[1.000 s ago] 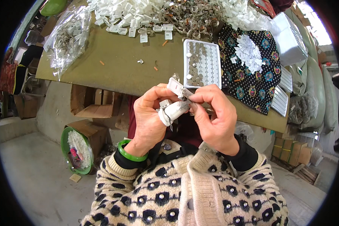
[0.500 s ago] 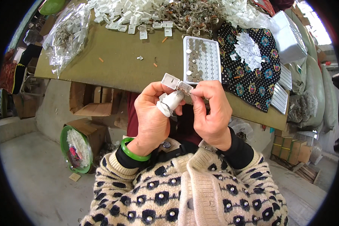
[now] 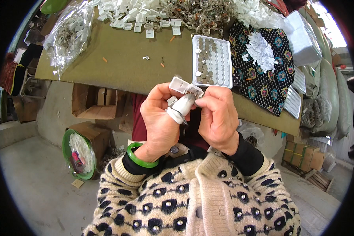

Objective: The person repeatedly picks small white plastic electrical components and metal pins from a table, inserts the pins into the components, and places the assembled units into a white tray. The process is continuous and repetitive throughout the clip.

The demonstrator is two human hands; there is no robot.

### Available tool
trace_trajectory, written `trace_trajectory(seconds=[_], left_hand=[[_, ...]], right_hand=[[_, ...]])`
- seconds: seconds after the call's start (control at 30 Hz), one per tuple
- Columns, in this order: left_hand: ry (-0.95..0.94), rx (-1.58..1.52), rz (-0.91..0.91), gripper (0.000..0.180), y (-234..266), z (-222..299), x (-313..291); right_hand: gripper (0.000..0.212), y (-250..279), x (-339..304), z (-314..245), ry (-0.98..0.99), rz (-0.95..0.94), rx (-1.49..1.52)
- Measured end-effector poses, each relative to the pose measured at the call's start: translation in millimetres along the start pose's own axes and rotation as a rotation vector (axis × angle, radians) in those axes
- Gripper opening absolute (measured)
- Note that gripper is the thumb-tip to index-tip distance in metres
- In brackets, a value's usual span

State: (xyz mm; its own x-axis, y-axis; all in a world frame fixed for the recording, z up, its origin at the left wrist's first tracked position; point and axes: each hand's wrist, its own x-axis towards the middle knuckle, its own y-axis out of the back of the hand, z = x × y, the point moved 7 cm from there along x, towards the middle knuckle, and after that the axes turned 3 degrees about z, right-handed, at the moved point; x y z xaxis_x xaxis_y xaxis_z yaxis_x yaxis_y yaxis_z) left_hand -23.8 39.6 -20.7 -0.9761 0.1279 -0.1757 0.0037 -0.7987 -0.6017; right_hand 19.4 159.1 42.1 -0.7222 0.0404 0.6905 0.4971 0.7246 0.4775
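My left hand (image 3: 158, 122), a green bangle (image 3: 135, 157) at its wrist, is closed on a small white plastic case (image 3: 179, 84). A white, grey-tipped cover (image 3: 181, 108) wraps the thumb, which presses on the case's near side. Joined to the case's right end is a greyish piece with fine parts, too small to make out. My right hand (image 3: 219, 118) has thumb and index finger pinched together at that end; what lies between them is hidden. Just beyond the hands is a white tray (image 3: 224, 65) of dimples, its left columns holding several silver coin-like discs (image 3: 205, 59).
White cases (image 3: 137, 17) and tangled clear-brown parts (image 3: 200, 15) heap along the table's far side. A clear bag (image 3: 69, 39) lies left. At right, white slips (image 3: 260, 51) rest on a patterned cloth (image 3: 240, 80). A green basket (image 3: 91, 173) stands on the floor at left.
My right fingertips have shifted slightly left and down along the greyish piece. The case has tilted a little in my left hand, and the covered thumb has moved slightly right.
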Motion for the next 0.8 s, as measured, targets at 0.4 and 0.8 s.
trace_trajectory(seconds=[0.4, 0.8], left_hand=[[0.501, -0.369, -0.06, 0.013, 1.8, -20.4, -4.8], [0.247, -0.262, -0.119, 0.033, 2.0, -9.4, -0.9]], right_hand=[[0.01, -13.6, -18.7, 26.8, -0.679, -0.03, 0.597], [0.019, -16.2, -31.8, 26.6, -0.608, 0.017, 0.697]])
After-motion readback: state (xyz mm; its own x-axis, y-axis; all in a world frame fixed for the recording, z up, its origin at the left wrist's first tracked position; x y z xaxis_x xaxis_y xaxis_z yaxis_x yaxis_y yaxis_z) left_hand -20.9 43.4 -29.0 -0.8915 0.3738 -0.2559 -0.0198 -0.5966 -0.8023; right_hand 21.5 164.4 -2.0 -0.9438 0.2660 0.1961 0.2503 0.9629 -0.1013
